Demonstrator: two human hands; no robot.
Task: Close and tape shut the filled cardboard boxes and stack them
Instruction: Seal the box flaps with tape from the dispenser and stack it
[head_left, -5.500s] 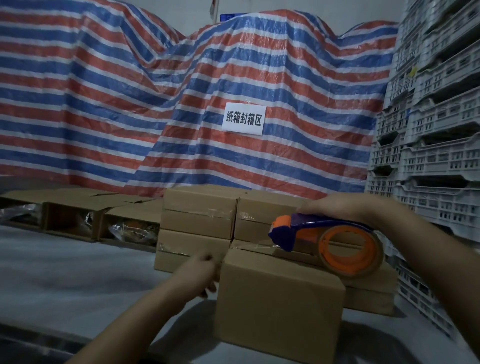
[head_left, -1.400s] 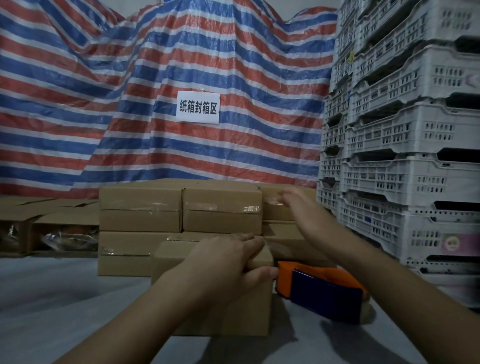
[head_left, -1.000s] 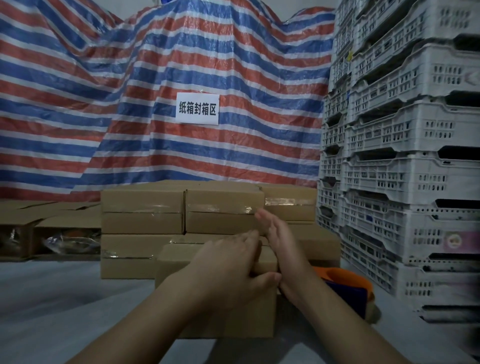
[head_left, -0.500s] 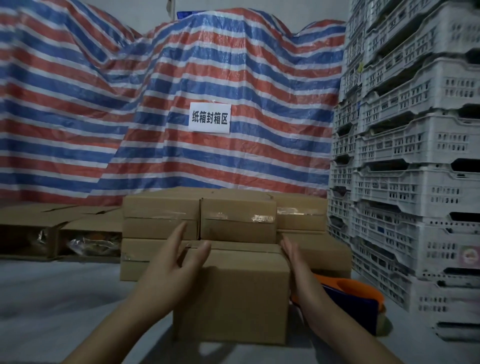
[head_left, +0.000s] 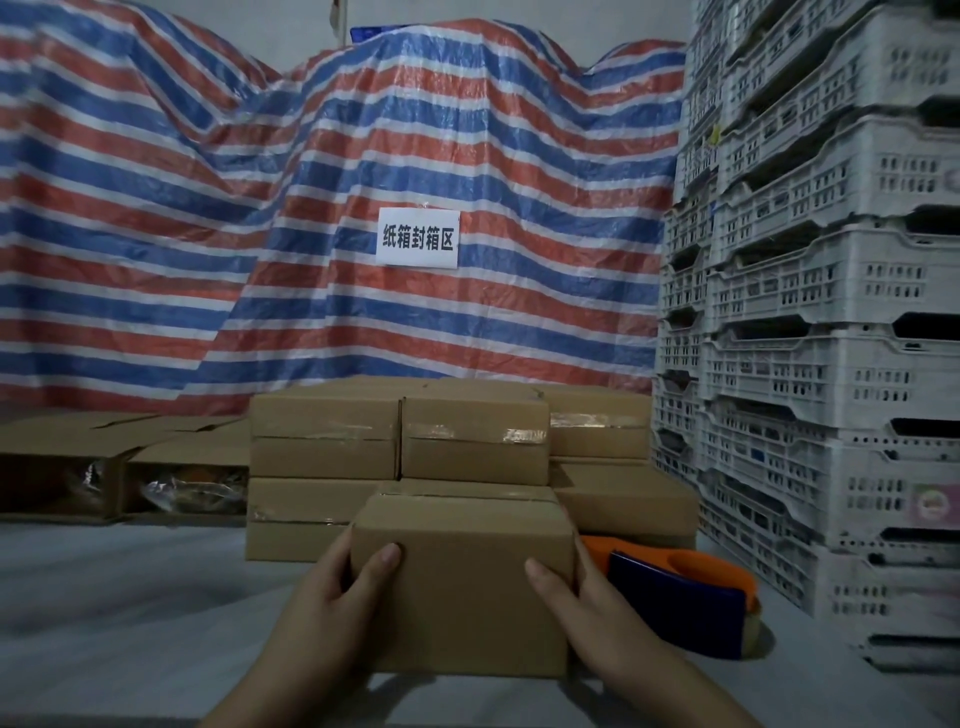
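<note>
Cardboard box (head_left: 462, 587) gripped by two hands — left hand (head_left: 332, 597), right hand (head_left: 576, 597) — fingers curled round it.

left hand (head_left: 340, 587) gripping, thumb forward | right hand (head_left: 576, 592) mirrors it

A red, white and blue striped tarp (head_left: 260, 218) hangs behind, bearing a white paper sign (head_left: 417, 238); white plastic crates (head_left: 831, 312) stand stacked at right.
</note>
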